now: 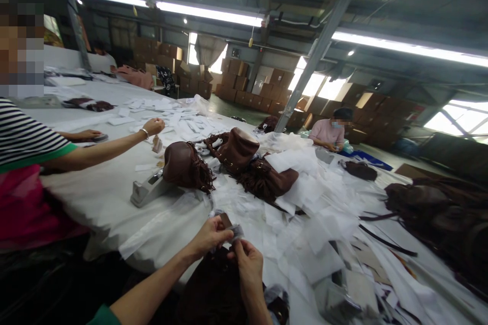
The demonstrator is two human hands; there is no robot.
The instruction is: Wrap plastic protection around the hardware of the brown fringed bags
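Note:
Both of my hands are in front of me, over a dark brown bag (pixel 211 289) at the table's near edge. Between finger and thumb my left hand (pixel 209 237) pinches a small brown piece (pixel 225 220) with greyish see-through wrapping (pixel 237 232). The fingers of my right hand (pixel 248 263) close on the lower end of that wrapping. What the brown piece is, I cannot make out. Beyond my hands lie brown fringed bags: a rounded one (pixel 185 165) on the left, others (pixel 240 150) in the middle, loose white sheets about them.
A grey tape dispenser (pixel 147 190) stands left of the bags, another (pixel 337 299) at lower right. White paper (pixel 320 188) is heaped on the right, before a dark brown pile (pixel 438 218). A co-worker's arm (pixel 107 147) reaches in from the left; another person (pixel 328 134) sits across.

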